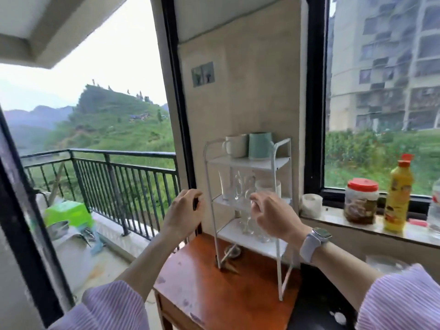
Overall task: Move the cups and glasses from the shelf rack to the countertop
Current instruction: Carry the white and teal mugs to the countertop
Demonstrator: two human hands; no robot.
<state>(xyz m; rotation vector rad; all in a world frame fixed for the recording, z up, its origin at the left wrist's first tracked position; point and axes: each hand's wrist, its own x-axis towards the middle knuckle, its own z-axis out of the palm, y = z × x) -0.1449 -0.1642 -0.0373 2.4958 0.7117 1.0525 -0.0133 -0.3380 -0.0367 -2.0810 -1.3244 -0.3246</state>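
A white three-tier shelf rack [276, 163] stands on a small brown wooden table [214, 287]. On its top tier sit a white mug [235, 146] and a pale green cup [260, 145]. Clear glasses [234, 186] stand on the middle tier, and more clear glasses [248, 226] on the bottom tier. My left hand [183, 214] hovers just left of the rack, fingers loosely curled, holding nothing. My right hand [271, 214], a watch on its wrist, is in front of the middle tier with curled fingers; no glass is plainly in it.
A stone window ledge [392, 232] to the right carries a toilet roll [310, 204], a red-lidded jar [361, 201] and a yellow bottle [398, 194]. A balcony with a black railing [107, 177] lies to the left. A small object [229, 258] lies on the table under the rack.
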